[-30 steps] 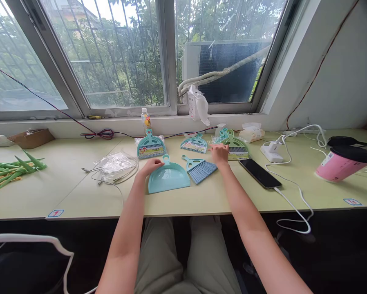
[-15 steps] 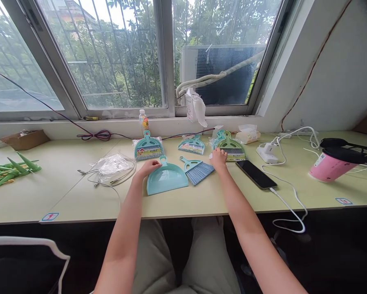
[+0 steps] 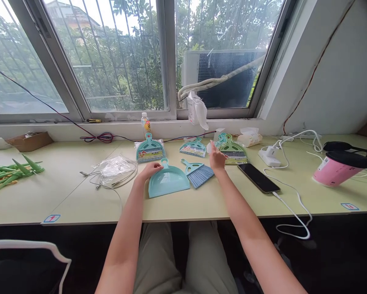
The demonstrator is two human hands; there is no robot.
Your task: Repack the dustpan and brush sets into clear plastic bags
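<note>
My left hand (image 3: 151, 169) grips the upper left edge of a light blue dustpan (image 3: 168, 181), beside its looped handle. The dustpan lies on the table. To its right lies a small hand brush (image 3: 198, 173) with blue-grey bristles and a light blue handle. My right hand (image 3: 217, 158) is raised just beyond the bristles, fingers closed on a small whitish piece (image 3: 209, 147) that looks like tissue. Behind that hand is a green dustpan-and-brush set (image 3: 234, 151). Two wrapped blue sets, one on the left (image 3: 150, 149) and a smaller one (image 3: 193, 148), lie farther back.
A black phone (image 3: 258, 177) on a white cable lies to the right, near a white power adapter (image 3: 269, 157) and a pink cup (image 3: 336, 169). Clear plastic wrap (image 3: 114, 169) with cables is at left. A bottle (image 3: 145, 122) and tissue pack (image 3: 250, 136) stand behind.
My right hand has lifted slightly away from the table beside the bristles, with the whitish piece now above its fingers. My left hand stays at the dustpan. The view has shifted a little.
</note>
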